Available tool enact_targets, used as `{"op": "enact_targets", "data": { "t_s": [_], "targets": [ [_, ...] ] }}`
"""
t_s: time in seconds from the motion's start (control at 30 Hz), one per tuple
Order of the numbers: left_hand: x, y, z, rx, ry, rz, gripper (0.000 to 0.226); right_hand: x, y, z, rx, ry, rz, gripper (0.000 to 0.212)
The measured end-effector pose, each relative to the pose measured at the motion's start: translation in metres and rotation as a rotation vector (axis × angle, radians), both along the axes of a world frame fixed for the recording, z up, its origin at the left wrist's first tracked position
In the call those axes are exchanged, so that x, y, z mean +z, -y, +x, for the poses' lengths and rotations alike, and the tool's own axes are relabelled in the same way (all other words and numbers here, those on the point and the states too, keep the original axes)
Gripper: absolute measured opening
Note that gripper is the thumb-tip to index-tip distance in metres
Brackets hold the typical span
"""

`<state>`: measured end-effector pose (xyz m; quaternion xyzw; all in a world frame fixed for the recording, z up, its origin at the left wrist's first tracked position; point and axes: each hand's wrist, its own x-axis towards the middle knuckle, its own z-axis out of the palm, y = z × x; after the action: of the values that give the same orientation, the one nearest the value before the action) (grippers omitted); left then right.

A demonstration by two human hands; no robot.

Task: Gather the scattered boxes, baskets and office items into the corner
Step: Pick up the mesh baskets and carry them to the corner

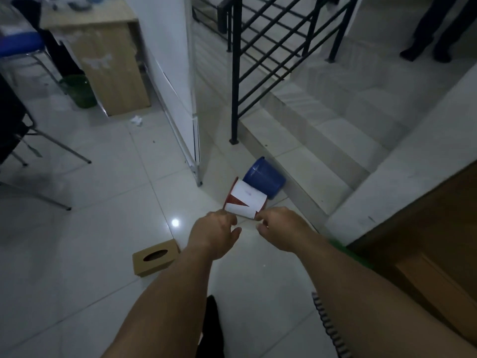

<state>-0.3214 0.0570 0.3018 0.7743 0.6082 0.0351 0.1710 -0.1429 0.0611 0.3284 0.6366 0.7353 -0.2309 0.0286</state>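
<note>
A red and white box lies on the tiled floor beside a blue basket that is tipped on its side against the bottom stair. My left hand touches the box's near left corner with curled fingers. My right hand pinches its near right corner. A brown cardboard tissue box with an oval slot sits on the floor to the left of my left forearm.
A white partition panel stands ahead, with a black stair railing and steps to its right. A wooden cabinet, green bin and chair legs stand at left. A wooden door is at right. A person's legs stand upstairs.
</note>
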Motion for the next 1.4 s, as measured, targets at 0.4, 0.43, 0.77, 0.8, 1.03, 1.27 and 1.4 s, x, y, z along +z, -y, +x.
{"op": "enact_targets", "data": {
  "t_s": [0.4,0.43,0.77,0.8,1.03,1.27,1.4],
  "targets": [
    [-0.082,-0.254,-0.003,0.081,0.010,-0.207,0.034,-0.081,-0.260,0.001,-0.120,-0.067,-0.184,0.037],
    [-0.097,-0.274,0.001,0.100,0.019,-0.209,0.034,-0.096,-0.284,0.003,-0.122,-0.072,-0.190,0.038],
    [-0.316,-0.418,0.036,0.363,0.073,-0.259,0.031,-0.322,-0.472,-0.009,-0.066,-0.055,-0.285,0.034],
    [-0.334,-0.427,0.036,0.377,0.074,-0.269,0.032,-0.345,-0.486,-0.015,-0.051,-0.035,-0.278,0.031],
    [-0.413,-0.464,0.023,0.390,0.013,-0.326,0.026,-0.444,-0.527,-0.047,0.155,0.209,-0.416,0.035],
    [-0.442,-0.466,0.014,0.422,0.023,-0.365,0.031,-0.498,-0.533,-0.056,0.039,0.351,-0.399,0.034],
    [-0.437,-0.468,0.014,0.416,-0.007,-0.410,0.031,-0.494,-0.525,-0.032,-0.131,0.230,-0.336,0.031]
  ]
}}
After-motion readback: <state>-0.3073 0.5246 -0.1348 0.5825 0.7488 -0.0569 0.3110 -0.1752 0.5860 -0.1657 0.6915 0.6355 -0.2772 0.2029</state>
